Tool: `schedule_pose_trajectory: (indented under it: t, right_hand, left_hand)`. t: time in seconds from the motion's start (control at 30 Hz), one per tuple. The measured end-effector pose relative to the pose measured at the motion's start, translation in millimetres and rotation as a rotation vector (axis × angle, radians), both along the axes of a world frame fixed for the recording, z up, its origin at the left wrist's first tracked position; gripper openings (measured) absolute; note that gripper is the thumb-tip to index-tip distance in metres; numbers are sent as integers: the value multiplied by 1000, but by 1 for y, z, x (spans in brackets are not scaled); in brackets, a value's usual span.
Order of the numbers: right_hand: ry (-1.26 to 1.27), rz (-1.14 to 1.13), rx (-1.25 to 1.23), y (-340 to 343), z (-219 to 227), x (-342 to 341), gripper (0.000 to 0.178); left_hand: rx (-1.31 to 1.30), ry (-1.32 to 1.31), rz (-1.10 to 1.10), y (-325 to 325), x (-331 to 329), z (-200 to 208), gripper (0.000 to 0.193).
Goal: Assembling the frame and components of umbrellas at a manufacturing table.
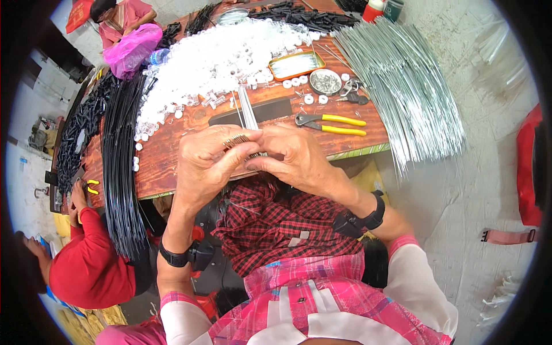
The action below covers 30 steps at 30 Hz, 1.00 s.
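Wire bundle (248, 110) between fingers (232, 161), far ends protruding.

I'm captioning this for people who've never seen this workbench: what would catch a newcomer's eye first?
Probably the heap of clear and white plastic pieces across the middle of the wooden table. Next, the fan of silvery wires spilling over the table's right edge. Nearer, at centre, the left hand and right hand meet around a bundle of thin metal wires.

no readable lettering, no legible labels, no numbers or signs made out
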State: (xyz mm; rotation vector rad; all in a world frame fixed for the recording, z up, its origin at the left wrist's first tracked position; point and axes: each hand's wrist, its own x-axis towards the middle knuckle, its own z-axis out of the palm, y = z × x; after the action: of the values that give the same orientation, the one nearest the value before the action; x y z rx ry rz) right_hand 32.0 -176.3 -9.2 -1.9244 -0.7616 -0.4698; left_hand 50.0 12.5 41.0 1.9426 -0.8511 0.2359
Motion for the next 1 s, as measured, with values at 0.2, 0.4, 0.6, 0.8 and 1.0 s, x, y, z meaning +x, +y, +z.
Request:
schedule_pose_trajectory:
  t: [0.2, 0.4, 0.6, 0.8, 1.0]
  right_hand:
    - [78, -22, 117, 4, -4, 3, 13]
    - [46, -5, 35, 1, -5, 3, 14]
    - [28, -14, 90, 7, -6, 1, 15]
    - [47, -54, 60, 5, -2, -5, 19]
    - [143, -28, -36, -2, 3, -2, 19]
  left_hand:
    - [30, 107, 10, -2, 0, 3, 17]
    - [-4, 40, -116, 3, 7, -2, 21]
    - [31, -12, -143, 4, 8, -1, 24]
    - [81, -31, -144, -1, 9, 0, 28]
    - [52, 50, -114, -2, 6, 12, 27]
